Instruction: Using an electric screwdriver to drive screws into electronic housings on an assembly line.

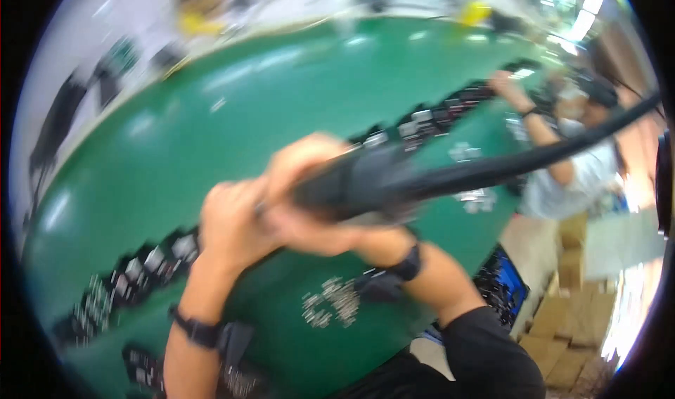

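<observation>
My right hand (pixel 306 195) is wrapped round a thick black cylindrical tool (pixel 351 184), which looks like an electric screwdriver; a heavy black cable (pixel 520 163) runs from it to the upper right. Its tip is hidden behind the hands. Pressed against the right hand is my left hand (pixel 235 216), its fingers curled closed; what they hold is hidden and blurred. Both hands are over a long row of black parts with silver pieces (pixel 151 262), which slants across the green table (pixel 183 128). A scatter of small silver pieces (pixel 332 302) lies nearer me, between my forearms.
A co-worker (pixel 573 153) at the right reaches a hand (pixel 508 86) to the row's far end. More silver pieces (pixel 474 198) lie near that person. A blue crate (pixel 512 279) of black parts stands below the table edge, with cardboard boxes (pixel 562 329) beyond. Black parts (pixel 144 364) lie front left.
</observation>
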Action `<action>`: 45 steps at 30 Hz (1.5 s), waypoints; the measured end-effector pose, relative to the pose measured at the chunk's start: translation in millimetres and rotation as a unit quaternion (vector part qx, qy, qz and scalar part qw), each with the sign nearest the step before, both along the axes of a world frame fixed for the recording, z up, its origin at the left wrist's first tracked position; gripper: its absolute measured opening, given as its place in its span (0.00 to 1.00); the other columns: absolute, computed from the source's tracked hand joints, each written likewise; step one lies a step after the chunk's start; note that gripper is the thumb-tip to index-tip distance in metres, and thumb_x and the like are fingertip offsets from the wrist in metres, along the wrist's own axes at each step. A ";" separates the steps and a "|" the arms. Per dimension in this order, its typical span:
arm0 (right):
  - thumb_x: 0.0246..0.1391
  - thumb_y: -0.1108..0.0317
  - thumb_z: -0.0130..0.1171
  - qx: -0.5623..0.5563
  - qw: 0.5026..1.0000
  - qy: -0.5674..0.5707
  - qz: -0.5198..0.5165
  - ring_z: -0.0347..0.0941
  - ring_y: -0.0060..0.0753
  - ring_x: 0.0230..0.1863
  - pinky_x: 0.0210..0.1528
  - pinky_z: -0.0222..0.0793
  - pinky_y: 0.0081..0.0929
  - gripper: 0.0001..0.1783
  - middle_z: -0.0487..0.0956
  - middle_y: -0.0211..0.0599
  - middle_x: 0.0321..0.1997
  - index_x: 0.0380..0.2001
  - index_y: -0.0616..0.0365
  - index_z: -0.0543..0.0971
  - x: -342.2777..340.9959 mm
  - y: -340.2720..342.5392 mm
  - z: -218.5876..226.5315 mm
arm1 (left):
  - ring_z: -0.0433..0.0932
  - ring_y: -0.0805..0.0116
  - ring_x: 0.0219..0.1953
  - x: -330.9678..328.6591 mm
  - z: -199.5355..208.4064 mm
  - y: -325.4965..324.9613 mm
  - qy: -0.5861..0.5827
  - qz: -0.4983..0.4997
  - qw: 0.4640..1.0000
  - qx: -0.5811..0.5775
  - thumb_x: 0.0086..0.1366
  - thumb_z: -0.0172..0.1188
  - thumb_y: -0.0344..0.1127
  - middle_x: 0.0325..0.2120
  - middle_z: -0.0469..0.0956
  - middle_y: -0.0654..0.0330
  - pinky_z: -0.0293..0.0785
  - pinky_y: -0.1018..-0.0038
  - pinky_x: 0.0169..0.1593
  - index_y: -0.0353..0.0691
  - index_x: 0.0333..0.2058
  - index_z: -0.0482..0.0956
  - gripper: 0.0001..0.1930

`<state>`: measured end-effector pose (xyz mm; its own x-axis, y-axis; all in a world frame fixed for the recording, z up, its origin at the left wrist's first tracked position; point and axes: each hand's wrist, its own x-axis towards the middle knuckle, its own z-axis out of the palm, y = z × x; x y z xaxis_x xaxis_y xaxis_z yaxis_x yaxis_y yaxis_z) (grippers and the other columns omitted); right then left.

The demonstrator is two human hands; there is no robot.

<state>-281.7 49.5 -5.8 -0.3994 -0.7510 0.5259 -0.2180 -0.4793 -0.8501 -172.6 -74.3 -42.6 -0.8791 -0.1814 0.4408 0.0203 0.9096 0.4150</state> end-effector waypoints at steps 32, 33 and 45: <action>0.45 0.76 0.65 -0.029 0.979 -0.108 -0.172 0.68 0.18 0.29 0.33 0.65 0.21 0.13 0.74 0.28 0.27 0.34 0.63 0.74 38.2 131.1 19.6 | 0.49 0.33 0.64 126.2 32.0 165.1 -0.248 0.052 0.963 -0.096 0.55 0.57 0.64 0.64 0.48 0.35 0.47 0.41 0.63 0.36 0.63 0.57 0.46; 0.45 0.76 0.64 -0.033 0.980 -0.113 -0.161 0.68 0.18 0.29 0.33 0.65 0.21 0.12 0.74 0.28 0.27 0.34 0.63 0.74 37.9 131.8 20.6 | 0.49 0.33 0.64 125.7 29.4 168.3 -0.247 0.053 0.963 -0.095 0.55 0.57 0.64 0.64 0.48 0.35 0.47 0.41 0.63 0.36 0.63 0.57 0.46; 0.44 0.77 0.64 0.006 0.983 -0.110 -0.144 0.65 0.17 0.34 0.37 0.64 0.20 0.23 0.71 0.28 0.31 0.45 0.64 0.71 36.3 131.9 9.3 | 0.54 0.31 0.62 84.1 11.7 168.3 -0.147 -0.011 0.983 -0.107 0.63 0.55 0.47 0.61 0.54 0.33 0.51 0.43 0.62 0.33 0.60 0.60 0.32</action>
<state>-245.4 181.3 3.5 -0.6996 -0.5954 0.3951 -0.1539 -0.4144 -0.8970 -88.5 94.0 -31.0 -0.9769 -0.0909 0.1932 -0.0506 0.9776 0.2041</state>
